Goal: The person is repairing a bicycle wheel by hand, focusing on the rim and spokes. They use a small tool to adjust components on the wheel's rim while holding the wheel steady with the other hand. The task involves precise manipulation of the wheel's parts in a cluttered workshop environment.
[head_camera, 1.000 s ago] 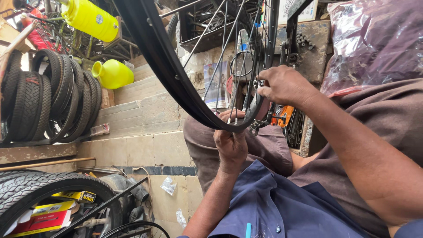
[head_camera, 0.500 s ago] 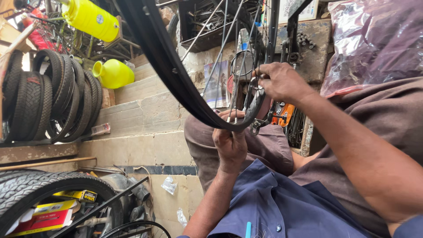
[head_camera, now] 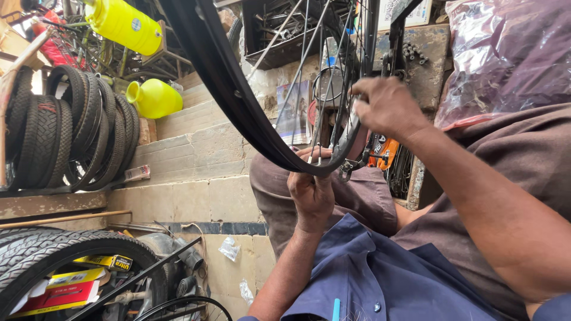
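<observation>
A black bicycle wheel rim [head_camera: 238,101] with thin metal spokes [head_camera: 309,77] curves down across the middle of the view and rests over my knees in brown trousers [head_camera: 369,196]. My left hand [head_camera: 310,193] grips the lowest part of the rim from below. My right hand [head_camera: 386,107] is closed on the spokes just inside the rim at its right side; whether it holds a small tool there is hidden by the fingers.
Several worn tyres [head_camera: 71,137] lean on a ledge at left. Two yellow plastic containers [head_camera: 151,98] hang above them. A tyred wheel [head_camera: 71,255] and flat boxes [head_camera: 59,291] lie at lower left. A stepped stone wall [head_camera: 196,160] stands behind, and a plastic bag [head_camera: 505,53] at upper right.
My right hand has shifted a little along the spokes by the rim. My left hand keeps its hold under the rim.
</observation>
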`<action>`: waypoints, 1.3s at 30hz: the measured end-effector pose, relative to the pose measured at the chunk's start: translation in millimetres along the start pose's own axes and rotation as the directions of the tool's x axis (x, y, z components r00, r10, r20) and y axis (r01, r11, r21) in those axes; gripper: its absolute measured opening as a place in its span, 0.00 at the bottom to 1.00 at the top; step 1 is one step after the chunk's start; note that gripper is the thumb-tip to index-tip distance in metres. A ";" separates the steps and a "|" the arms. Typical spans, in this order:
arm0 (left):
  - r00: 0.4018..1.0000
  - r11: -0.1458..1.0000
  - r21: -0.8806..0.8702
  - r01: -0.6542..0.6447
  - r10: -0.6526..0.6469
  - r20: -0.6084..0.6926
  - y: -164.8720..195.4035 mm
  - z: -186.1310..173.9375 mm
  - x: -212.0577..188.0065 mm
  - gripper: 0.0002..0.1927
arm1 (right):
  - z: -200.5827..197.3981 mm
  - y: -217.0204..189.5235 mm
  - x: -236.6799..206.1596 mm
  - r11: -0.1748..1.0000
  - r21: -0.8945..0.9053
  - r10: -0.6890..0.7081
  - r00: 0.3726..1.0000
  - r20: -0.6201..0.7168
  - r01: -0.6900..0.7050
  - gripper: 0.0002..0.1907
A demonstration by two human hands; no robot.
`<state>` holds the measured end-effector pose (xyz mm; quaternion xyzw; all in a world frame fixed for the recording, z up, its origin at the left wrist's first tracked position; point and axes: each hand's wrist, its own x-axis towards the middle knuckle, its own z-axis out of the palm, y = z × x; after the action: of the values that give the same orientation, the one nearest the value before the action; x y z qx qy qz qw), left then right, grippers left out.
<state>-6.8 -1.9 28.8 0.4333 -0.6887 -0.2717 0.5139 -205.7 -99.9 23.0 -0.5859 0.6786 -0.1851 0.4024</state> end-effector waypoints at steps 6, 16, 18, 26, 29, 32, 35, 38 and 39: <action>1.000 0.994 0.105 0.008 -0.007 -0.010 1.3 2.1 -0.2 0.21 | -2.5 12.5 4.9 0.997 -0.081 -0.020 0.971 -0.239 0.000 0.15; 0.999 0.999 -0.009 0.035 -0.035 0.023 2.0 0.3 2.2 0.20 | 7.1 20.4 12.2 0.995 -0.050 -0.093 0.995 -0.041 0.091 0.23; 0.999 0.999 -0.035 0.039 -0.038 0.023 1.7 1.1 1.6 0.20 | 7.0 17.3 8.4 0.995 -0.092 -0.031 0.998 -0.058 0.026 0.25; 0.999 0.999 -0.022 0.037 -0.036 0.040 3.1 1.0 0.4 0.19 | 12.0 23.5 12.3 0.984 -0.081 -0.164 0.985 -0.055 0.159 0.23; 0.998 0.998 -0.050 0.045 -0.043 0.035 3.5 0.3 0.9 0.20 | 14.5 27.0 16.3 0.988 0.011 -0.153 0.988 -0.036 0.154 0.23; 0.995 0.994 -0.060 0.094 -0.092 0.032 3.1 0.1 0.7 0.20 | 19.0 26.4 21.8 0.991 0.105 -0.081 0.997 0.014 0.079 0.24; 0.994 0.986 -0.126 0.109 -0.105 0.042 2.2 0.0 -1.8 0.20 | 21.3 28.5 25.1 0.995 0.063 -0.081 0.997 0.021 0.079 0.25; 0.997 0.991 -0.110 0.078 -0.075 0.032 -0.3 -0.6 -3.0 0.19 | 21.1 32.7 25.3 0.987 0.068 -0.148 0.989 0.016 0.147 0.26; 0.998 0.994 -0.089 0.067 -0.065 0.027 -0.9 -0.8 -3.3 0.19 | 21.2 33.7 24.3 0.982 0.087 -0.170 0.985 0.017 0.168 0.26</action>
<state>-5.5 0.7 26.7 0.4289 -0.6673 -0.3244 0.5153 -211.1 -109.9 -22.2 -0.6258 0.6130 -0.2403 0.4183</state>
